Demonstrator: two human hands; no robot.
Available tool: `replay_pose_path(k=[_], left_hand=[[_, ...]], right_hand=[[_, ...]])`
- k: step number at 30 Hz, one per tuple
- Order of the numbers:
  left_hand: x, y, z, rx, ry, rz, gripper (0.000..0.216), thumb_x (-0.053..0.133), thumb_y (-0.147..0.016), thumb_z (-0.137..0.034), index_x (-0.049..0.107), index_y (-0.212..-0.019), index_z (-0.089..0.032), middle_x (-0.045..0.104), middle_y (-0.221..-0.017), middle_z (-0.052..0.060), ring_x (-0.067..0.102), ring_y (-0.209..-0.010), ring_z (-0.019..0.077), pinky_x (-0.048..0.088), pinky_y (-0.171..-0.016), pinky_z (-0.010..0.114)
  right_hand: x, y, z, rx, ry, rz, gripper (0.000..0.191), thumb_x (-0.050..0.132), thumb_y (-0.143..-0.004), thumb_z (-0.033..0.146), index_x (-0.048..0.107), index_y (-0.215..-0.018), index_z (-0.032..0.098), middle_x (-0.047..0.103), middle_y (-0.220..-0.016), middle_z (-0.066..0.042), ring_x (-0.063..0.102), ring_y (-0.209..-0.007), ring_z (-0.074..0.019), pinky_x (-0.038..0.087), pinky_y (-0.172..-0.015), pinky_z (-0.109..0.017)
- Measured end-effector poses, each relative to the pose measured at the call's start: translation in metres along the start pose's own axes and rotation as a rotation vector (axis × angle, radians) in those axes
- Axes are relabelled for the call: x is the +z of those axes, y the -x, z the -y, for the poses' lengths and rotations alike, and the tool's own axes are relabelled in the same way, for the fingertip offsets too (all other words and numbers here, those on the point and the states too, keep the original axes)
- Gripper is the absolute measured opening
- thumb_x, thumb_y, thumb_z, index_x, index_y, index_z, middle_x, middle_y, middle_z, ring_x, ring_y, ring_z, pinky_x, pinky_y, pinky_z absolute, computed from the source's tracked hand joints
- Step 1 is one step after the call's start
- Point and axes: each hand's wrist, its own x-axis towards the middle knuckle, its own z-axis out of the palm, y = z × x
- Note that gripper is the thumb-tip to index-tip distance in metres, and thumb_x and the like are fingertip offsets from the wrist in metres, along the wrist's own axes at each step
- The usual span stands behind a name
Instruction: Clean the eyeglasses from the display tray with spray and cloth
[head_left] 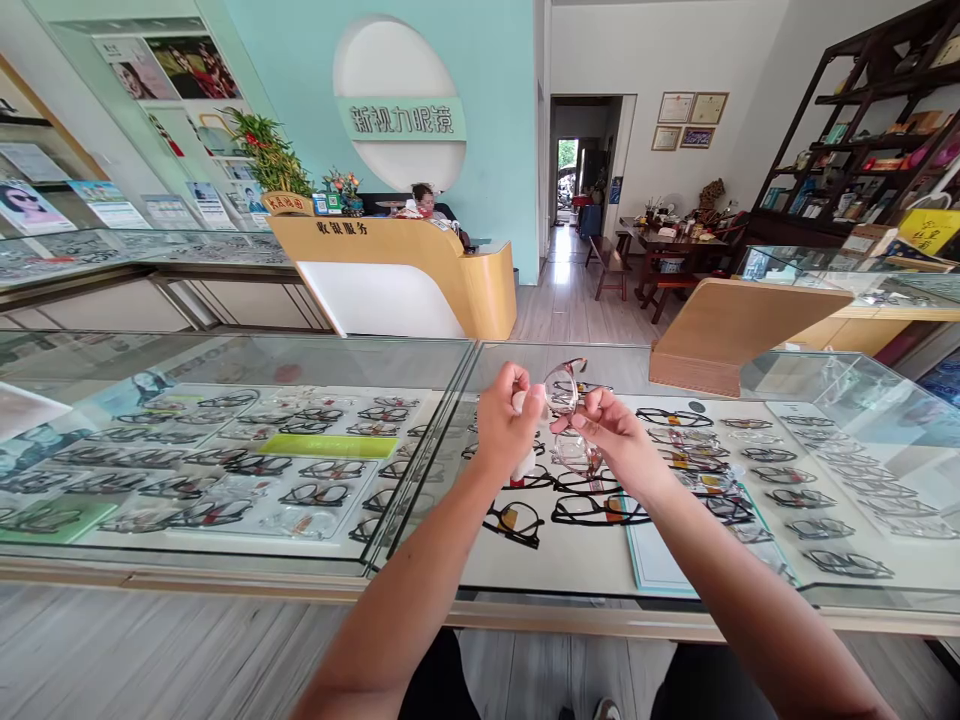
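I hold a pair of glasses [566,400] with clear lenses and a reddish-brown frame above a glass display counter [420,360]. My left hand [510,415] is closed, pinching a small white cloth [519,400] against the upper lens. My right hand [611,430] is closed on the frame near the lower lens, which hangs down between my fingers. Under the glass lie several rows of spectacle frames [585,508].
A wooden slanted stand [720,335] sits on the counter to the right. Beyond the counter stand a yellow-and-white reception desk [405,275] with a person [424,200] behind it, more display cases at left, dark shelving [862,150] at right, and a table with chairs [660,255].
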Motion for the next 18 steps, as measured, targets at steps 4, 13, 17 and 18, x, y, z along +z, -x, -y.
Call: replay_pose_path(k=[4, 13, 17, 18], left_hand=[[0.001, 0.002, -0.004, 0.018, -0.078, 0.05, 0.035, 0.061, -0.096, -0.055, 0.045, -0.083, -0.026, 0.045, -0.069, -0.004, 0.04, -0.06, 0.0169, 0.029, -0.065, 0.034], [-0.002, -0.002, -0.001, 0.034, 0.014, 0.218, 0.04, 0.048, -0.1, -0.063, 0.04, -0.086, -0.026, 0.04, -0.07, -0.005, 0.038, -0.063, 0.0164, 0.031, -0.066, 0.033], [-0.004, 0.001, -0.008, 0.047, -0.143, 0.406, 0.038, 0.057, -0.094, -0.06, 0.041, -0.087, -0.026, 0.044, -0.066, -0.007, 0.04, -0.058, 0.0154, 0.028, -0.063, 0.033], [-0.004, 0.002, -0.011, 0.053, -0.176, 0.453, 0.037, 0.059, -0.092, -0.058, 0.041, -0.087, -0.026, 0.045, -0.066, -0.007, 0.041, -0.057, 0.015, 0.028, -0.062, 0.032]], right_hand=[[0.001, 0.0, -0.001, -0.004, -0.054, 0.052, 0.041, 0.089, -0.091, 0.044, 0.051, -0.09, 0.03, 0.08, -0.085, 0.004, 0.08, -0.098, -0.0249, 0.051, -0.099, -0.041], [-0.008, -0.01, -0.001, -0.02, -0.251, -0.093, 0.041, 0.097, -0.083, 0.041, 0.058, -0.086, 0.028, 0.085, -0.094, 0.002, 0.079, -0.099, -0.0177, 0.057, -0.092, -0.03], [-0.008, -0.012, 0.004, -0.04, -0.288, -0.105, 0.041, 0.097, -0.083, 0.039, 0.058, -0.086, 0.028, 0.086, -0.095, 0.002, 0.081, -0.096, -0.0179, 0.06, -0.091, -0.03], [-0.008, -0.012, 0.005, -0.047, -0.284, -0.096, 0.04, 0.096, -0.084, 0.039, 0.058, -0.086, 0.028, 0.086, -0.095, 0.001, 0.081, -0.097, -0.0192, 0.061, -0.092, -0.032]])
